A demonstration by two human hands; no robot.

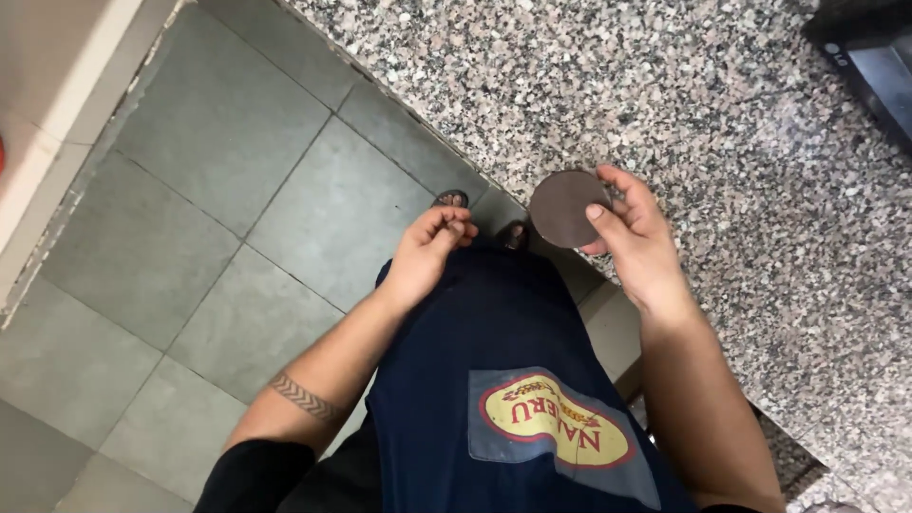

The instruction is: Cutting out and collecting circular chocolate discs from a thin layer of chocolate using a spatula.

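1. Right hand (638,249) holds a flat round brown disc (562,207), plain and dull, no markings visible.
2. Right fingers (619,180) are curled partway round the disc's edge; the thumb presses on its near face at the right rim, the other fingertips sit behind the far rim. So the hand is closed on the disc, a pinch rather than a fist.
3. The disc sticks out to the left of the right fingers, face tilted up toward the camera, over the edge of the speckled granite bench (722,114). It does not seem to touch the bench; can't tell for sure.
4. Left hand (426,255) is loosely curled, fingers (454,226) bent in toward the palm with tips close together. Nothing visible inside them; can't tell whether something small is held.
5. Left fingers are near the disc, just to its left and a bit lower, not touching it. The gap between the two hands is small.
6. Below both sets of fingers: a dark blue apron (494,380) with a yellow and red oval patch on a grey square.
7. Past the left fingertips, sandalled toes (452,199) show on the grey tiled floor (237,190).
8. Far beyond the right fingers, top right corner: the edge of a dark appliance (869,57) on the bench.
9. The left forearm has a dark band tattoo (304,397).
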